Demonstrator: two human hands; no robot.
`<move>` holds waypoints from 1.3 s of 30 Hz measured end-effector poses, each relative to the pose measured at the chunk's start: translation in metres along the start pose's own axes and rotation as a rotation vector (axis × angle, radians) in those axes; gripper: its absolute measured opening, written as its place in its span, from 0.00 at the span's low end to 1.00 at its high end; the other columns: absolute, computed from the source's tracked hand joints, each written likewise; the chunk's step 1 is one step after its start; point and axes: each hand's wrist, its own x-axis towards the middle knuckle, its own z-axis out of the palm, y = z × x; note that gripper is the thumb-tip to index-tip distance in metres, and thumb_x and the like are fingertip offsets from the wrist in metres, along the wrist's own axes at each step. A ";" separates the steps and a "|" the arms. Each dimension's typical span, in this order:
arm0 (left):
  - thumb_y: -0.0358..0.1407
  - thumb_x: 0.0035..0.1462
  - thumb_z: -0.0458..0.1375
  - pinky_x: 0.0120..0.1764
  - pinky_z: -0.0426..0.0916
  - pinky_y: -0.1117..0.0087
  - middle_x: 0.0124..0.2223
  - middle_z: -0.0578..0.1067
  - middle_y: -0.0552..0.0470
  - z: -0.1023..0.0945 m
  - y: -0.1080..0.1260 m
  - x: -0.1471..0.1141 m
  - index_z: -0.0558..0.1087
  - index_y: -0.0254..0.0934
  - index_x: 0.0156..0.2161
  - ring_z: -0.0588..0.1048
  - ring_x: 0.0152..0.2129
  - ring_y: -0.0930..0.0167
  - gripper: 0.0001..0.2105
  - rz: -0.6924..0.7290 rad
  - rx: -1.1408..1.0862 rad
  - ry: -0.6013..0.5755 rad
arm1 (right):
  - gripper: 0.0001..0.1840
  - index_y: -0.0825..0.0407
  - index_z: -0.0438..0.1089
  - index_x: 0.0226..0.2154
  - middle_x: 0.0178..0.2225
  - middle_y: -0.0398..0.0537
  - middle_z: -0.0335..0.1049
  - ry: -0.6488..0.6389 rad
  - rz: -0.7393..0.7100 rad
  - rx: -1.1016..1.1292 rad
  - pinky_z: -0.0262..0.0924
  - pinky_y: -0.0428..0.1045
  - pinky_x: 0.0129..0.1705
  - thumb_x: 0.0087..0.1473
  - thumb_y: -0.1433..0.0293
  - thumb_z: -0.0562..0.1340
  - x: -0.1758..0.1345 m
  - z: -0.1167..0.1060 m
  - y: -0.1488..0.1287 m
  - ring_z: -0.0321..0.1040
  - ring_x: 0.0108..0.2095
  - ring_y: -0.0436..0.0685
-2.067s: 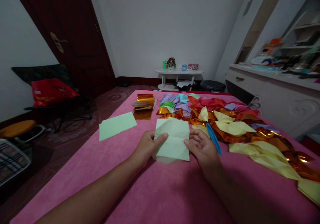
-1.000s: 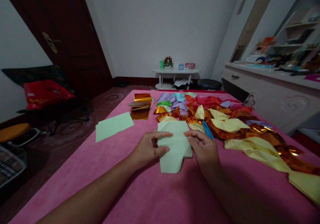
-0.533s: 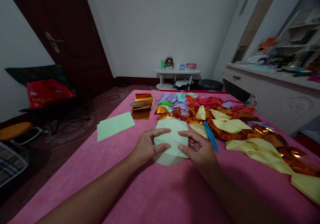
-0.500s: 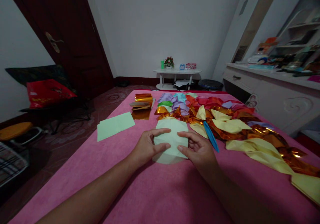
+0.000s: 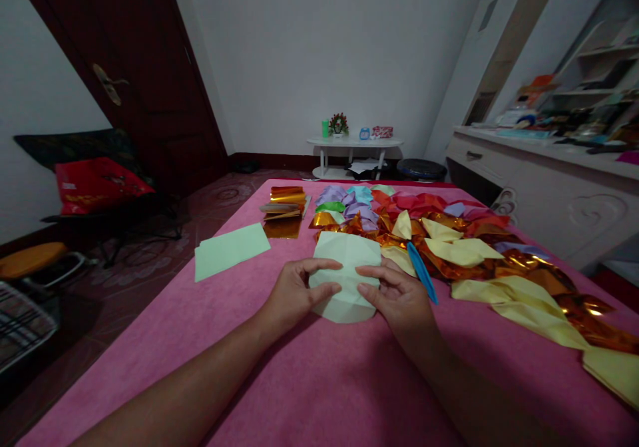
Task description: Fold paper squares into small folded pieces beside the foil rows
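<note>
A pale green sheet of paper, creased and curved at its lower edge, is held up above the pink cloth. My left hand grips its left side between thumb and fingers. On the opposite side my right hand pinches the sheet the same way. Left of my hands lies a flat stack of light green paper. Just right of my right hand rests a narrow blue folded piece, seemingly paper. Fingers hide parts of the held sheet's sides.
Folded gold foil sheets lie at the far left of the table. Across the back and right spread many twisted pieces, among them yellow paper, red paper and purple paper. A white dresser stands to the right.
The held paper has tilted and shifted slightly right, so its upper edge looks straighter and its lower edge sits a bit higher. Both hands keep their grip.
</note>
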 end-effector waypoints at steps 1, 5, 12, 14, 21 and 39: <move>0.33 0.43 0.67 0.28 0.64 0.75 0.32 0.78 0.51 0.000 0.001 -0.001 0.77 0.33 0.39 0.71 0.25 0.73 0.15 0.015 0.020 0.015 | 0.10 0.48 0.78 0.29 0.31 0.46 0.64 0.001 0.010 -0.007 0.67 0.48 0.37 0.39 0.66 0.71 0.000 0.000 -0.002 0.67 0.37 0.55; 0.35 0.44 0.66 0.30 0.65 0.74 0.31 0.78 0.51 0.000 0.004 -0.001 0.79 0.35 0.35 0.72 0.26 0.71 0.10 0.106 0.130 0.079 | 0.09 0.49 0.78 0.27 0.30 0.47 0.64 -0.008 0.025 -0.022 0.67 0.48 0.35 0.39 0.65 0.71 -0.001 0.001 -0.007 0.67 0.36 0.56; 0.36 0.46 0.66 0.32 0.67 0.73 0.37 0.76 0.48 -0.004 0.005 0.000 0.79 0.37 0.32 0.73 0.33 0.69 0.06 0.233 0.166 0.095 | 0.08 0.50 0.77 0.27 0.33 0.49 0.69 -0.014 0.031 -0.019 0.66 0.51 0.39 0.40 0.65 0.70 -0.002 -0.002 -0.008 0.68 0.38 0.58; 0.36 0.47 0.65 0.31 0.67 0.73 0.34 0.77 0.48 -0.003 0.006 -0.001 0.79 0.36 0.31 0.74 0.30 0.70 0.06 0.209 0.157 0.096 | 0.09 0.50 0.76 0.28 0.33 0.49 0.70 -0.011 0.043 -0.023 0.66 0.51 0.38 0.40 0.65 0.70 -0.003 -0.002 -0.006 0.69 0.37 0.58; 0.34 0.47 0.64 0.32 0.67 0.73 0.29 0.78 0.50 0.001 0.011 -0.004 0.79 0.35 0.28 0.74 0.27 0.71 0.04 0.196 0.154 0.152 | 0.17 0.51 0.70 0.33 0.29 0.49 0.75 0.075 0.109 0.064 0.68 0.51 0.32 0.38 0.64 0.71 -0.004 -0.001 -0.004 0.73 0.31 0.57; 0.35 0.39 0.70 0.29 0.67 0.75 0.30 0.77 0.50 0.015 0.003 -0.007 0.74 0.28 0.33 0.73 0.24 0.74 0.15 -0.113 -0.371 -0.052 | 0.18 0.55 0.76 0.31 0.31 0.51 0.78 -0.033 0.199 0.019 0.69 0.53 0.32 0.36 0.62 0.72 -0.005 0.000 -0.005 0.73 0.29 0.59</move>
